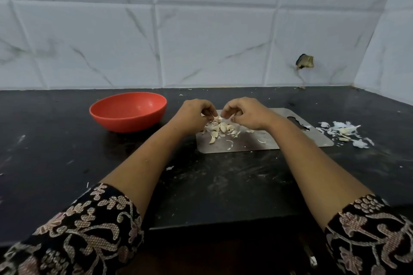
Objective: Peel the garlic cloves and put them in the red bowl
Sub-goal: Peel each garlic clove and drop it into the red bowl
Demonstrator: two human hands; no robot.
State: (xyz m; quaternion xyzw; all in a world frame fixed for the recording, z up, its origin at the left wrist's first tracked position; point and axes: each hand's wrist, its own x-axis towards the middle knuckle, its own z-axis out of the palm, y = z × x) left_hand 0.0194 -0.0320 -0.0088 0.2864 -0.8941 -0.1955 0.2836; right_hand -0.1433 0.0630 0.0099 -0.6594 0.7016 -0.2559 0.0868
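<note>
My main worry is the small clove [218, 119] slipping. My left hand [194, 116] and right hand [245, 114] are close together, fingers curled, and both seem to pinch that 1 clove by the fingertips. A hard tug on the skin could flick it down into the pile of cloves [221, 128] just below, where I could not tell it from the rest. Papery scraps could also cling to it and ride into the red bowl [128, 111]. A wrist could sweep cloves off the left end of the metal board [290, 140].

The held clove sits between my fingertips above the board, towards the back edge of the counter [55, 152]. The bowl stands just left of my left hand and looks empty. A peel heap [344, 130] lies past the board's right end.
</note>
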